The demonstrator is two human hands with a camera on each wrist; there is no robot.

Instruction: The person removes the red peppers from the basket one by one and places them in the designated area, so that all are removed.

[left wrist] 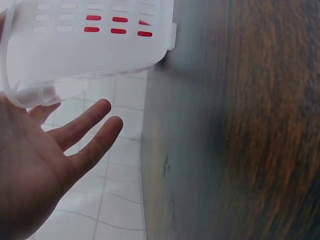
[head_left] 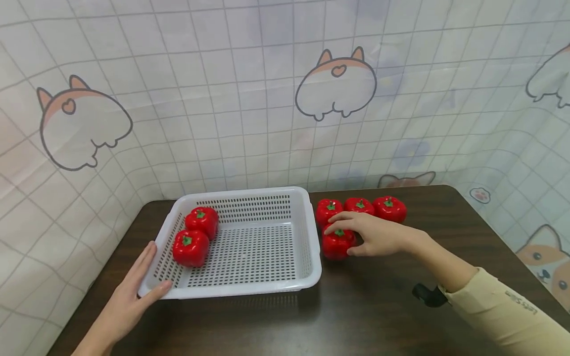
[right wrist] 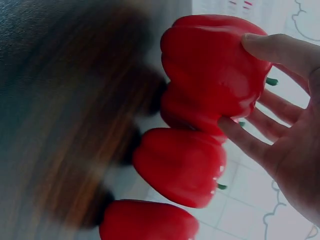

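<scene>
A white plastic basket (head_left: 240,290) with slotted walls stands on the dark table, holding two red bell peppers, one front (head_left: 190,252) and one behind (head_left: 208,221), at its left end. My left hand (head_left: 126,299) rests at the basket's left front corner, its fingers fairly straight and spread, thumb over the rim. Right of the basket, my right hand (head_left: 378,235) grips another red bell pepper (head_left: 335,247) from above, thumb on the near side and fingers across the top. In the right wrist view the thumb presses this pepper's (right wrist: 210,60) side; some fingers are partly hidden behind it.
Behind the gripped pepper, three more red bell peppers, left (head_left: 326,210), middle (head_left: 356,203) and right (head_left: 392,210), line the table's back edge. A small black object (head_left: 428,295) shows beside the right sleeve (head_left: 503,306). A patterned cloth (head_left: 249,123) hangs behind the table (head_left: 356,316).
</scene>
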